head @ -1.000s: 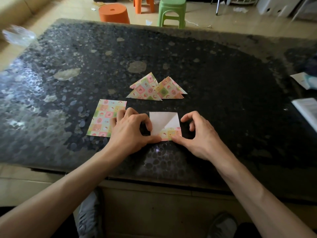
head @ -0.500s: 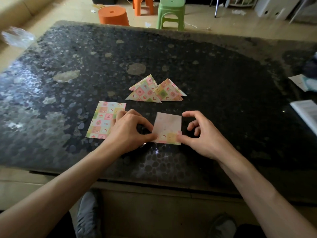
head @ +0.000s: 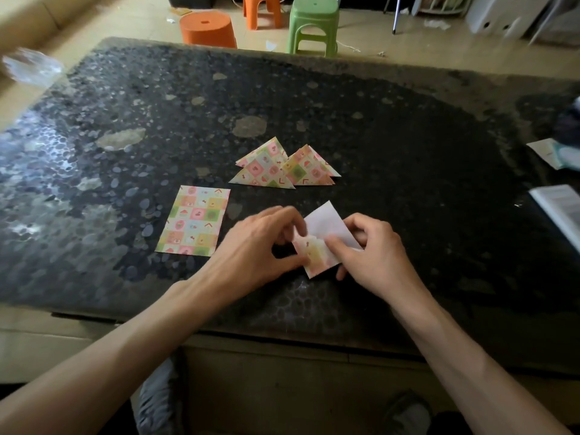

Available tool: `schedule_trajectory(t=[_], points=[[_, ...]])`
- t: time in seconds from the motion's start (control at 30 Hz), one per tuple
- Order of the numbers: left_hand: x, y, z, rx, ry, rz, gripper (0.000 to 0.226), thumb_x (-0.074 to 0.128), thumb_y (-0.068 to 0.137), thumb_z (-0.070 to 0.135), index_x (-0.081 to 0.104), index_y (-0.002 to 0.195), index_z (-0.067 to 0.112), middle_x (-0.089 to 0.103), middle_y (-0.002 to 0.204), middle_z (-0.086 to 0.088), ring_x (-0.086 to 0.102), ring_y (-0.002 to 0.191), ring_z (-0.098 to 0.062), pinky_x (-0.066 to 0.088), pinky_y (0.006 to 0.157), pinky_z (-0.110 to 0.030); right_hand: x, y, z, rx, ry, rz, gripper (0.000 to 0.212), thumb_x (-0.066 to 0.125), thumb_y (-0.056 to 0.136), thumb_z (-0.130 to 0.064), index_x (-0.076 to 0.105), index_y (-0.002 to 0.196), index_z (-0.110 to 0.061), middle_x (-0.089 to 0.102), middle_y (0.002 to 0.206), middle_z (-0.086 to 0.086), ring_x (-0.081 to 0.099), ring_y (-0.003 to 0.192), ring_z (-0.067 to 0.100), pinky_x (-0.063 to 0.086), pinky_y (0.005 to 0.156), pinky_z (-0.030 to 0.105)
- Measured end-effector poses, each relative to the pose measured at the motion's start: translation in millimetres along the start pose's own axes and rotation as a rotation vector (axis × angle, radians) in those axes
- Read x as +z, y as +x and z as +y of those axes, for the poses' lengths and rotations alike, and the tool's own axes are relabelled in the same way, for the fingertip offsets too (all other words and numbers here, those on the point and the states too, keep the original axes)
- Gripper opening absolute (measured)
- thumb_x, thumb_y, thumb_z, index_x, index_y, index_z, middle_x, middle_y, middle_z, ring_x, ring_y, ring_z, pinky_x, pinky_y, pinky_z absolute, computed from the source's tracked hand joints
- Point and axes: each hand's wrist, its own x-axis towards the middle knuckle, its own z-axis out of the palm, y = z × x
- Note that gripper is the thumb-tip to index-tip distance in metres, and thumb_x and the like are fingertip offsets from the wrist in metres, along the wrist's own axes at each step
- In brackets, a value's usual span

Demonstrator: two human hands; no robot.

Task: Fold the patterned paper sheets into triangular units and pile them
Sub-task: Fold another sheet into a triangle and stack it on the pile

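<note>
From the head camera, the half-folded sheet point(head: 315, 257) sits tilted on the dark speckled counter point(head: 408, 146), close to its near edge and right between the two hands. The left hand point(head: 260, 246) pinches the sheet's left edge, thumb below and curled fingers above. The right hand point(head: 373, 255) grips the right side, its fingers bent over the paper. The sheet shows a plain white upper part and a pastel checked lower part; motion blurs it a little.

Just left of the left hand, a flat patterned sheet point(head: 194, 221) lies face up, a grid of pink, green and yellow squares. Beyond the hands, apart from them, the folded triangles point(head: 282, 167) overlap in a small pile. Past the counter stand an orange stool point(head: 207, 28) and a green stool point(head: 314, 20) on the floor.
</note>
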Motion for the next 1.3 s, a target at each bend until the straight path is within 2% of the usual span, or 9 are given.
schedule_trajectory(t=[0.13,0.33,0.43,0.53,0.67,0.83,0.97,1.13,1.3], points=[[10.0,-4.6,7.6,0.085,0.093,-0.041,0.051,0.076,0.078,0.063,0.063,0.121,0.038,0.055,0.103,0.018,0.055,0.093,-0.002,0.049,0.075,-0.025,9.1,-3.3,-2.3,0.089,0.186,0.01,0.01,0.069,0.098,-0.03,0.064,0.102,-0.022,0.076,0.081,-0.002,0.073,0.061,0.009,0.051,0.051,0.021],[9.0,-5.6,4.0,0.171,0.191,0.041,0.016,0.064,0.096,0.031,0.073,0.11,0.03,0.065,0.102,0.011,0.064,0.091,-0.013,0.052,0.079,-0.036,-2.9,4.5,-2.2,0.106,0.082,0.007,0.019,0.076,0.091,-0.034,0.068,0.108,-0.028,0.073,0.096,-0.01,0.07,0.075,0.008,0.055,0.063,0.026],[8.6,-6.6,1.0,0.174,0.191,0.074,0.016,0.062,0.095,0.03,0.076,0.104,0.029,0.067,0.104,0.011,0.065,0.092,-0.013,0.051,0.079,-0.038,-9.3,4.7,-0.3,0.03,0.08,0.013,0.055,0.08,0.088,-0.021,0.052,0.132,-0.04,0.061,0.121,-0.016,0.065,0.095,0.004,0.057,0.067,0.021],[7.7,-7.2,2.8,0.113,0.076,0.085,0.017,0.071,0.093,0.031,0.073,0.109,0.029,0.064,0.11,0.014,0.064,0.095,-0.009,0.053,0.08,-0.031,-7.9,3.8,5.0,0.007,0.053,-0.055,0.093,0.083,0.085,-0.019,0.025,0.146,-0.058,0.053,0.142,-0.004,0.075,0.093,0.019,0.064,0.072,0.039],[7.6,-6.9,5.6,0.137,0.065,0.081,0.037,0.078,0.085,0.038,0.059,0.115,0.028,0.062,0.112,0.018,0.06,0.101,-0.005,0.052,0.087,-0.031,-1.4,0.5,2.8,-0.071,0.027,-0.085,0.06,0.079,0.089,-0.017,0.051,0.132,-0.047,0.053,0.134,-0.013,0.074,0.072,0.014,0.058,0.051,0.027],[11.3,-7.7,2.8,0.152,0.104,0.059,0.066,0.073,0.075,0.074,0.065,0.124,0.029,0.062,0.114,0.013,0.059,0.104,-0.01,0.049,0.087,-0.03,5.6,2.0,5.2,-0.052,0.029,-0.029,0.034,0.081,0.086,-0.037,0.061,0.113,-0.042,0.063,0.123,-0.017,0.071,0.098,0.013,0.063,0.079,0.044],[12.7,-8.7,0.8,0.183,0.21,0.134,0.041,0.066,0.091,0.051,0.068,0.125,0.028,0.064,0.113,0.008,0.061,0.103,-0.015,0.049,0.082,-0.035,2.4,-3.9,-4.7,-0.087,0.12,-0.12,0.024,0.075,0.09,-0.047,0.067,0.109,-0.035,0.07,0.093,-0.017,0.071,0.076,-0.004,0.054,0.065,0.012],[6.2,-9.4,-3.4,0.151,0.223,0.163,0.021,0.075,0.088,0.015,0.074,0.107,0.025,0.071,0.104,0.005,0.063,0.091,-0.015,0.041,0.075,-0.024,-10.6,-0.3,-2.1,-0.158,0.116,-0.295,0.053,0.084,0.079,-0.032,0.061,0.125,-0.044,0.069,0.114,-0.01,0.074,0.087,0.01,0.059,0.073,0.025],[1.8,-10.7,-10.8,0.068,0.064,0.09,0.028,0.082,0.081,0.008,0.074,0.096,0.03,0.071,0.105,0.015,0.058,0.09,-0.011,0.038,0.077,-0.015,-14.1,4.3,12.5,-0.366,-0.236,-0.019,0.035,0.076,0.088,-0.021,0.07,0.116,-0.042,0.054,0.105,-0.018,0.056,0.096,0.001,0.045,0.076,0.015]])
